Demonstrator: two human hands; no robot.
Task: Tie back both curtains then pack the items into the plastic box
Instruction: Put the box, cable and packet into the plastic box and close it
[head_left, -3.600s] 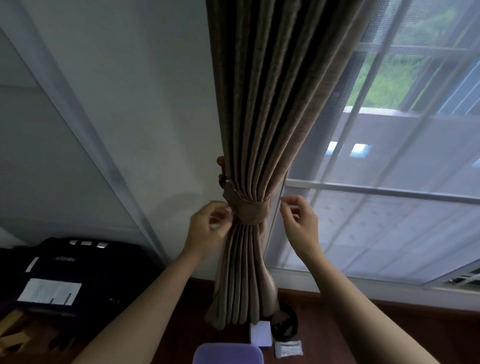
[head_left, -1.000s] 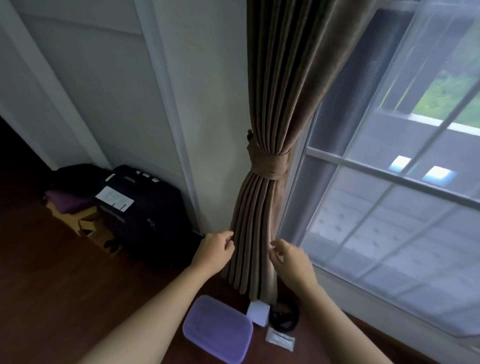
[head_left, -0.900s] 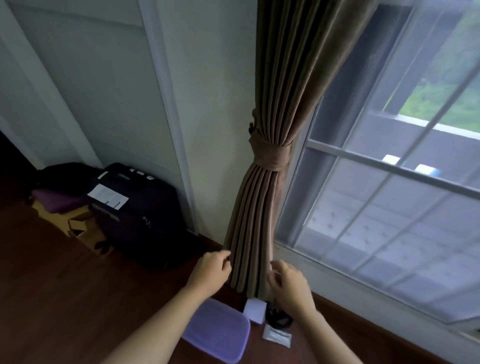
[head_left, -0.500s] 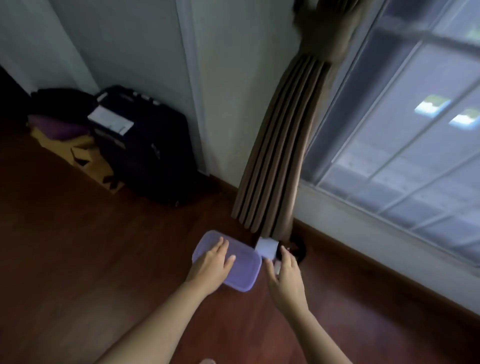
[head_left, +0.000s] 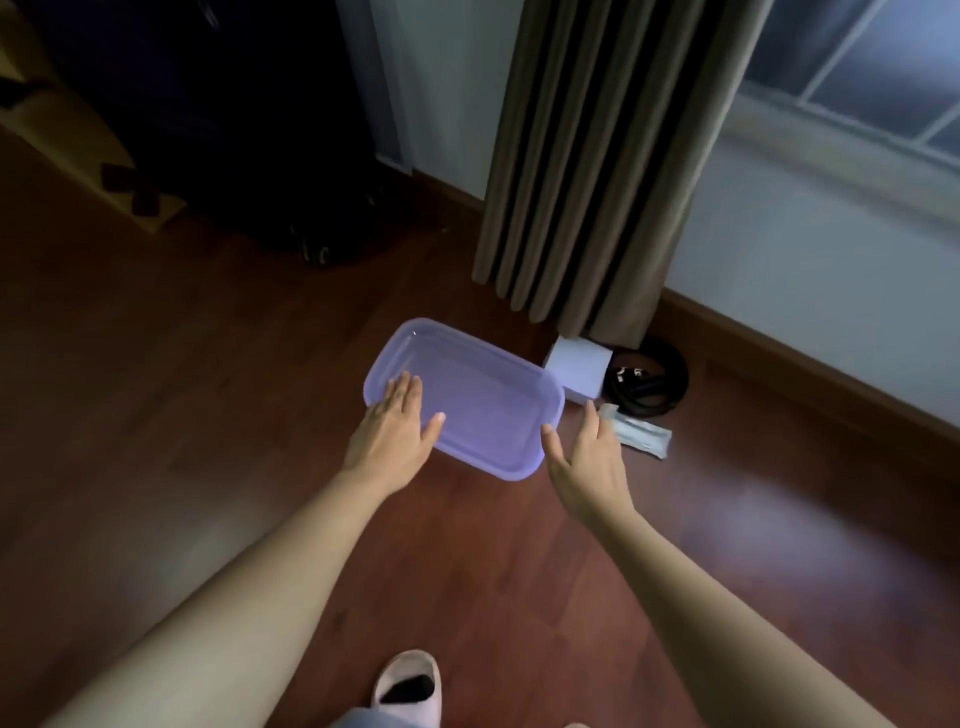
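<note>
Dark red-brown wooden floor (head_left: 156, 467) fills most of what I see, with a pale wall (head_left: 805, 249) and a window (head_left: 857, 62) at the far right.

I see the left hand (head_left: 392, 434) with its fingers straight and spread a little. It lies over the near left corner of the purple plastic box (head_left: 483, 400), and the fingertips look to rest on the lid, though I cannot tell if they truly press it. The right hand (head_left: 584, 457) is also flat and relaxed, fingers apart, and it holds nothing. It is just beside the near right corner of the box; I cannot tell if the thumb touches the rim.

The plastic box lies on the floor with its lid on, a bit turned, in the middle of the view. Just beyond its far right corner stands a small white box (head_left: 579, 366), touching it or nearly so. Right of that lies a coiled black cable (head_left: 652, 382), and near to it a small clear packet (head_left: 636, 431), close to my right fingers.

Behind these things the brown curtain (head_left: 597, 171) hangs down almost to the floor. At the far left there is a dark suitcase (head_left: 234, 119) and some cardboard (head_left: 78, 135). At the near edge I see a pink slipper (head_left: 408, 686).
</note>
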